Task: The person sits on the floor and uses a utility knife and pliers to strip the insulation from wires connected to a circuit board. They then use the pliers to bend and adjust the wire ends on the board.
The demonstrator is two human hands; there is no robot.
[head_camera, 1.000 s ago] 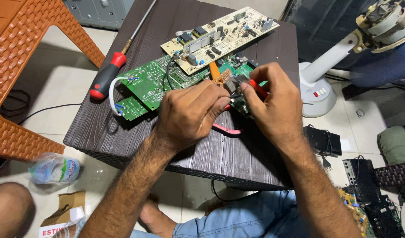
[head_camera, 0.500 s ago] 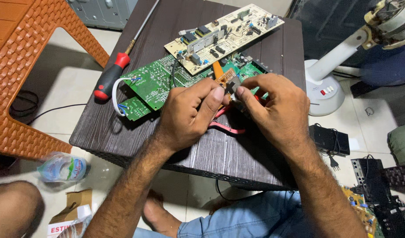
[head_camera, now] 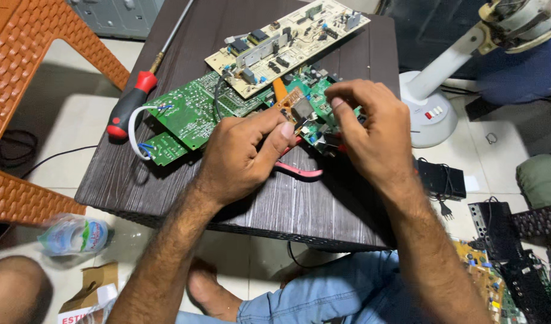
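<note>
Head view: the left hand (head_camera: 242, 157) pinches a small orange circuit board (head_camera: 292, 107) between thumb and fingers, closed firmly on its near edge, above the middle of the dark table (head_camera: 323, 204). The right hand (head_camera: 374, 129) has fingers curled around a small green board (head_camera: 316, 123) just to the right; how tight, I cannot tell. To work well, I think both boards should be held by edges only, low above the table. Red-handled pliers (head_camera: 299, 171) lie below; a screwdriver (head_camera: 131, 102) lies far left.
</note>
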